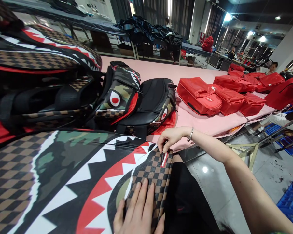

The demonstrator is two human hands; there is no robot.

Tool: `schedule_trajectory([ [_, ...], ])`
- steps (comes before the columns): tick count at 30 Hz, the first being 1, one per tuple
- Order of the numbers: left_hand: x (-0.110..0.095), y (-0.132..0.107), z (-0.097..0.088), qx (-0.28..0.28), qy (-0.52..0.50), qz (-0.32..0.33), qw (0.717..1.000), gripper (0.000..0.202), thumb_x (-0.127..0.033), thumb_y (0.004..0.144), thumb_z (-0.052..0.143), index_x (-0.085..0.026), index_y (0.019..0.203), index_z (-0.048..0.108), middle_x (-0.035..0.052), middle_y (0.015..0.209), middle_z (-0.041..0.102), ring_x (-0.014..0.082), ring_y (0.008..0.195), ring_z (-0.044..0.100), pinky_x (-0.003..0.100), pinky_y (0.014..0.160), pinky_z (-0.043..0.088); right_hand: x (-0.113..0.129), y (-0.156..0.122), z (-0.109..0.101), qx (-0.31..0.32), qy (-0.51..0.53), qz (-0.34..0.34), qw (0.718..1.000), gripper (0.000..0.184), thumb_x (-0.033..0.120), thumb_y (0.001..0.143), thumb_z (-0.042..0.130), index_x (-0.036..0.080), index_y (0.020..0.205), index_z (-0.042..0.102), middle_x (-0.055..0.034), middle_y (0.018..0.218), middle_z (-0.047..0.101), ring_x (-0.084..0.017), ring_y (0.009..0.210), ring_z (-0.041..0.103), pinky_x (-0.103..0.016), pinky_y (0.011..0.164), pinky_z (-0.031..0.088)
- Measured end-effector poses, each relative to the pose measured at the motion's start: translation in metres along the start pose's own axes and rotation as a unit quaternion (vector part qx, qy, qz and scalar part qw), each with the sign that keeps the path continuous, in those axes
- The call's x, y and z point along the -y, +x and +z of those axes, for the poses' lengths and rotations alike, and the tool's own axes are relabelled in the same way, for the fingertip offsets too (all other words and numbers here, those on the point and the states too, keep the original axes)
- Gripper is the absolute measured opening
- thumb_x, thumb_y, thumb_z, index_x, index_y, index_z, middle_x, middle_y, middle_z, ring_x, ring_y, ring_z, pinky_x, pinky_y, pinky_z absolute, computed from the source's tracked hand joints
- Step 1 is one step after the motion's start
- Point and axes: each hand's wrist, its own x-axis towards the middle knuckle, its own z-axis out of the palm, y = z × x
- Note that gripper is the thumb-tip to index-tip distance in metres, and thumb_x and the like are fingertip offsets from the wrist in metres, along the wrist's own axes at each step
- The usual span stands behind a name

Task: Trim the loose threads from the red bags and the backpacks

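A large backpack (70, 182) with a shark-mouth print, camouflage and brown checker pattern lies in front of me. My left hand (139, 211) rests flat on its checkered side, fingers stretched out. My right hand (171, 138), with a silver bracelet on the wrist, pinches a small dark zipper pull (163, 152) at the top corner of the checkered panel, beside a small red label (164, 159).
More shark-print backpacks (127, 97) are stacked on the pink table (197, 120) to the left and behind. Several red bags (200, 96) lie in a row further right. Blue crates (291, 201) stand on the grey floor. People sit at the far right.
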Motion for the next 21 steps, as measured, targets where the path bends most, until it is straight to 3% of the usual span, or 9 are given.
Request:
schedule_trajectory([
  [10, -0.003, 0.001, -0.005, 0.009, 0.011, -0.010, 1.000, 0.079, -0.030, 0.078, 0.046, -0.012, 0.146, 0.013, 0.0178, 0.138, 0.045, 0.0319, 0.127, 0.039, 0.049, 0.107, 0.018, 0.005, -0.002, 0.004, -0.026, -0.057, 0.003, 0.998, 0.011, 0.015, 0.077, 0.066, 0.009, 0.086, 0.068, -0.0017, 0.078, 0.067, -0.007, 0.064, 0.059, -0.015, 0.067, 0.041],
  [21, -0.003, -0.002, -0.003, -0.001, 0.000, -0.010, 1.000, 0.078, -0.030, 0.078, 0.048, -0.013, 0.146, 0.014, 0.0172, 0.141, 0.041, 0.0301, 0.132, 0.034, 0.047, 0.110, 0.014, 0.009, -0.010, 0.009, -0.049, -0.003, 0.020, 0.999, 0.006, 0.008, 0.075, 0.067, 0.008, 0.081, 0.067, -0.0011, 0.076, 0.065, -0.007, 0.063, 0.059, -0.015, 0.066, 0.043],
])
